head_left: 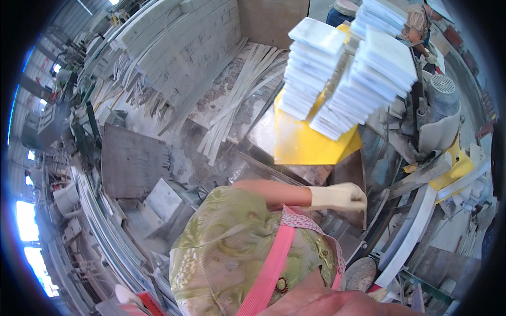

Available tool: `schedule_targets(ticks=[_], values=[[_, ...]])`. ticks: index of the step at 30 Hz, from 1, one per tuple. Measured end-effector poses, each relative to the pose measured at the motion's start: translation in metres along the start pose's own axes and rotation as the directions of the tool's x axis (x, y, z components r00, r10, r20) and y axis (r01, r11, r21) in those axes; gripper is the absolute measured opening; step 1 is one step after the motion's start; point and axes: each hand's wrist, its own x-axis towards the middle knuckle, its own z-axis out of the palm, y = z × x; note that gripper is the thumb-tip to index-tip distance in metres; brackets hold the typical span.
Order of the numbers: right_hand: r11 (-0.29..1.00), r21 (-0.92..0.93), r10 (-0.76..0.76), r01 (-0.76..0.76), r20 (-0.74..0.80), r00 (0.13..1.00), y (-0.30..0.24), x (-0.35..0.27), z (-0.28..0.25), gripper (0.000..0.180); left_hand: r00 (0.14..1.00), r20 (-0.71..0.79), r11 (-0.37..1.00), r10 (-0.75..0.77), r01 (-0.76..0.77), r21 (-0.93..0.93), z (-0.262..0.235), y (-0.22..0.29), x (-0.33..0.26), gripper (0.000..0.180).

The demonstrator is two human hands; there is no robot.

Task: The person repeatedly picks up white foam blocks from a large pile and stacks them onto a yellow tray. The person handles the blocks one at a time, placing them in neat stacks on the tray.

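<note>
My left hand (pixel 340 197), in a cream work glove, is held across the front of my body. Its fingers are curled into a fist, and nothing sticks out of it. A brown panel (pixel 354 169) lies just beyond and beside this hand. Past it stand two tall stacks of white marble tiles (pixel 316 39) on a yellow sheet (pixel 295 142). Of my right hand (pixel 378 294), only a small cream patch, seemingly its glove, shows at the lower edge; its fingers are hidden.
Long stone slabs (pixel 179 58) stand in a pile at the far left, with thin stone strips (pixel 237 100) on the floor beside them. A motor with a grille (pixel 443 84) stands at right. Another person (pixel 419 26) works at the far right. A curved pale rail (pixel 408 237) runs at near right.
</note>
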Motion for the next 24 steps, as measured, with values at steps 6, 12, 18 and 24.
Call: schedule_targets(ticks=[6, 12, 18, 24], values=[[0.636, 0.764, -0.123, 0.108, -0.038, 0.992, 0.011, 0.030, 0.001, 0.089, 0.946, 0.044, 0.941, -0.322, 0.325, -0.091, 0.054, 0.025, 0.025, 0.030], [0.730, 0.682, -0.173, -0.032, 0.230, 0.958, 0.016, 0.054, -0.009, 0.084, 0.949, 0.189, 0.963, -0.252, 0.266, -0.047, 0.132, 0.038, 0.061, 0.028], [0.468, 0.883, -0.053, 0.031, -0.007, 0.999, 0.012, 0.055, -0.040, 0.067, 0.969, 0.241, 0.999, -0.053, 0.055, 0.002, 0.166, 0.050, 0.072, 0.034], [0.233, 0.965, 0.159, -0.117, 0.081, 0.984, 0.035, 0.061, -0.049, 0.055, 0.948, 0.259, 0.956, -0.185, 0.235, -0.175, 0.168, 0.039, 0.080, 0.030]])
